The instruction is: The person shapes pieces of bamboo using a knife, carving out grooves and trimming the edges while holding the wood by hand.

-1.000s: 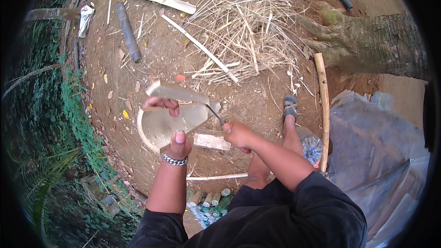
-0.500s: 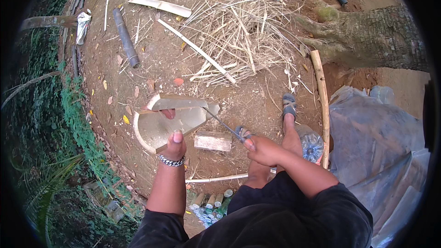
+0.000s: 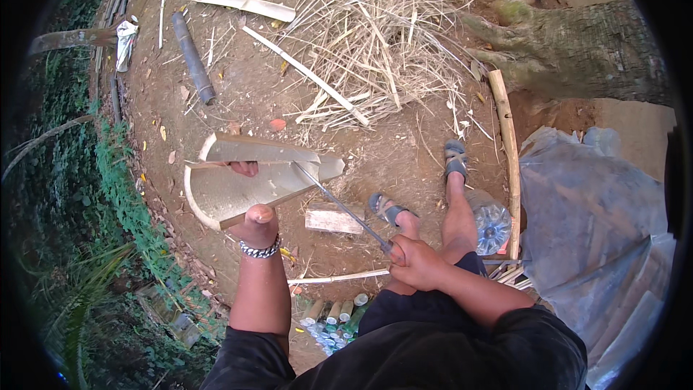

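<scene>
My left hand [image 3: 258,225] is closed on a wide split length of bamboo [image 3: 249,191], its pale hollow inside facing up. The thumb lies along the near edge, and fingertips show through a long split in the wall. In my right hand [image 3: 419,263] is the handle of a long thin-bladed knife [image 3: 345,209]. Its blade slants up and left, with the tip end at the split, near the bamboo's narrower end. How deep the tip goes in, I cannot tell. Under the blade, a short wooden block [image 3: 334,218] lies on the ground.
A heap of pale bamboo strips [image 3: 390,58] spreads ahead, beside a tree trunk [image 3: 592,50]. A dark bamboo tube [image 3: 193,58] lies far left. On the right are a pole [image 3: 505,152], a plastic bottle [image 3: 492,225] and a plastic sheet [image 3: 592,209]. Green plants border the left.
The bamboo has shifted left and tilted slightly, with my left hand on it. My right hand has come nearer my body, and the knife tip now sits farther left along the split.
</scene>
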The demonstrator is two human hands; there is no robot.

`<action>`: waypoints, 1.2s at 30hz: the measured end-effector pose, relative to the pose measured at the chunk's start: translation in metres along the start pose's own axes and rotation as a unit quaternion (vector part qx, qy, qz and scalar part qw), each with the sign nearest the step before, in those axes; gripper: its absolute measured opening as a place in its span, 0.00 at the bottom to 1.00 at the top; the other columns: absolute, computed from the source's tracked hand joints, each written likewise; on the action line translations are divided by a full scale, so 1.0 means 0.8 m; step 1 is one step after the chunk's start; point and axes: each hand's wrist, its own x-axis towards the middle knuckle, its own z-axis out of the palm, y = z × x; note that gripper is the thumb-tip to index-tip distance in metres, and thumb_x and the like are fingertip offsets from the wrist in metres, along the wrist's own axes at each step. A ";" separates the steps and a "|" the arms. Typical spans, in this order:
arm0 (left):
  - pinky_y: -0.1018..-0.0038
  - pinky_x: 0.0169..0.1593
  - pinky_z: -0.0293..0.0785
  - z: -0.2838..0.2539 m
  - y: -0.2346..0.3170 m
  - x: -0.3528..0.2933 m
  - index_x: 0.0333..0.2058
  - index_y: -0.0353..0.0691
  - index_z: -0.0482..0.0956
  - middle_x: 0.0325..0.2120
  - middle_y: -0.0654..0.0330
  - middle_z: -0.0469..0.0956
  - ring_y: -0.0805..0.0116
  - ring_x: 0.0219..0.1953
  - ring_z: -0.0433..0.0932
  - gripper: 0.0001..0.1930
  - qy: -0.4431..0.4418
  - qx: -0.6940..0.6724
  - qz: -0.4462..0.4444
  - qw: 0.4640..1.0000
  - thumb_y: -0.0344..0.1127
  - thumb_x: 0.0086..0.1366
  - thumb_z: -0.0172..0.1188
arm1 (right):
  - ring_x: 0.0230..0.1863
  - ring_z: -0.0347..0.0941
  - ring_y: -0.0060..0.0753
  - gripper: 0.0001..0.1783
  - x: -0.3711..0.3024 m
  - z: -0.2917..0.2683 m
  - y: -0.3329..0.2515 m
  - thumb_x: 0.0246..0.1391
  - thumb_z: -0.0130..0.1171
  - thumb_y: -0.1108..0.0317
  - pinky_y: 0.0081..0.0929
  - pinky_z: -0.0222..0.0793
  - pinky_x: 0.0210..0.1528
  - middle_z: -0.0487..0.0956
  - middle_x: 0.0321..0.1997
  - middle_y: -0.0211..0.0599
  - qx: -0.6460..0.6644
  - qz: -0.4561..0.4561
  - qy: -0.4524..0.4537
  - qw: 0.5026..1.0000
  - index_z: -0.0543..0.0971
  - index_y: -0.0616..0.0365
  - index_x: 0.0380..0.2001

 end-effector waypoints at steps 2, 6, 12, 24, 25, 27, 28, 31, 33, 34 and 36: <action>0.69 0.47 0.66 -0.001 0.003 -0.004 0.56 0.43 0.64 0.37 0.64 0.65 0.68 0.41 0.66 0.53 0.028 0.009 -0.016 0.999 0.67 0.38 0.78 | 0.29 0.77 0.58 0.15 0.006 0.005 0.000 0.47 0.62 0.67 0.47 0.70 0.34 0.77 0.24 0.49 0.013 -0.008 0.002 1.000 0.67 0.58 0.32; 0.68 0.47 0.67 -0.006 0.009 -0.015 0.56 0.43 0.64 0.38 0.64 0.65 0.68 0.42 0.67 0.55 0.014 0.021 -0.030 0.999 0.69 0.35 0.79 | 0.30 0.77 0.58 0.14 0.026 0.002 -0.001 0.47 0.61 0.67 0.47 0.69 0.35 0.76 0.24 0.48 0.007 -0.025 0.012 1.000 0.66 0.59 0.32; 0.68 0.48 0.67 -0.020 0.015 -0.031 0.55 0.43 0.65 0.38 0.63 0.65 0.67 0.42 0.67 0.53 -0.083 0.029 -0.023 0.996 0.68 0.38 0.78 | 0.34 0.77 0.56 0.14 0.093 -0.002 -0.048 0.48 0.61 0.67 0.46 0.70 0.37 0.77 0.28 0.48 0.019 -0.007 -0.003 1.000 0.68 0.60 0.34; 0.66 0.49 0.67 -0.049 0.007 -0.003 0.54 0.42 0.65 0.39 0.62 0.65 0.66 0.43 0.67 0.47 -0.158 0.002 -0.039 0.987 0.66 0.44 0.75 | 0.32 0.76 0.45 0.14 0.111 0.017 -0.044 0.49 0.64 0.67 0.41 0.68 0.35 0.76 0.28 0.43 0.060 -0.023 0.018 0.998 0.70 0.58 0.33; 0.66 0.50 0.67 -0.050 0.008 -0.003 0.54 0.42 0.65 0.39 0.62 0.65 0.66 0.43 0.67 0.46 -0.160 0.002 -0.037 0.986 0.65 0.44 0.74 | 0.33 0.77 0.47 0.14 0.112 0.018 -0.051 0.50 0.64 0.67 0.42 0.69 0.35 0.77 0.29 0.44 0.055 -0.033 0.018 0.998 0.70 0.59 0.34; 0.66 0.50 0.67 -0.050 0.004 -0.008 0.54 0.42 0.65 0.39 0.62 0.65 0.66 0.43 0.67 0.45 -0.161 -0.001 -0.037 0.986 0.65 0.45 0.74 | 0.35 0.78 0.51 0.13 0.118 0.014 -0.063 0.50 0.63 0.67 0.45 0.70 0.37 0.77 0.30 0.46 0.046 -0.064 0.039 0.996 0.70 0.59 0.34; 0.66 0.50 0.67 -0.050 0.003 -0.010 0.54 0.42 0.65 0.40 0.62 0.65 0.66 0.43 0.67 0.45 -0.158 -0.002 -0.035 0.987 0.65 0.46 0.74 | 0.36 0.78 0.53 0.13 0.122 0.011 -0.065 0.50 0.63 0.67 0.46 0.70 0.37 0.78 0.31 0.47 0.041 -0.079 0.049 0.995 0.71 0.59 0.34; 0.66 0.50 0.67 -0.050 0.004 -0.018 0.54 0.42 0.66 0.40 0.62 0.65 0.65 0.43 0.67 0.44 -0.137 0.008 -0.020 0.990 0.64 0.48 0.73 | 0.37 0.78 0.57 0.13 0.145 0.011 -0.039 0.51 0.63 0.65 0.49 0.71 0.39 0.79 0.33 0.50 0.031 -0.021 0.031 0.999 0.71 0.58 0.35; 0.66 0.51 0.66 -0.049 0.011 -0.023 0.53 0.42 0.66 0.40 0.61 0.65 0.65 0.43 0.67 0.43 -0.103 0.021 0.000 0.994 0.64 0.49 0.72 | 0.36 0.78 0.58 0.13 0.158 0.020 -0.015 0.51 0.63 0.65 0.50 0.72 0.39 0.79 0.32 0.50 0.006 0.000 0.039 0.999 0.72 0.58 0.35; 0.65 0.51 0.67 -0.042 0.016 -0.026 0.53 0.41 0.66 0.40 0.60 0.65 0.64 0.43 0.67 0.41 -0.058 0.041 0.013 0.997 0.63 0.50 0.71 | 0.36 0.78 0.58 0.13 0.162 0.024 -0.004 0.51 0.63 0.65 0.50 0.72 0.39 0.79 0.32 0.50 -0.007 0.012 0.043 0.999 0.72 0.58 0.35; 0.63 0.51 0.68 -0.047 0.019 -0.028 0.57 0.43 0.65 0.44 0.59 0.67 0.63 0.44 0.68 0.46 0.055 0.047 0.013 0.997 0.64 0.47 0.72 | 0.35 0.78 0.59 0.13 0.168 0.023 -0.018 0.51 0.62 0.64 0.51 0.72 0.39 0.79 0.32 0.51 -0.014 -0.050 0.027 0.998 0.72 0.58 0.35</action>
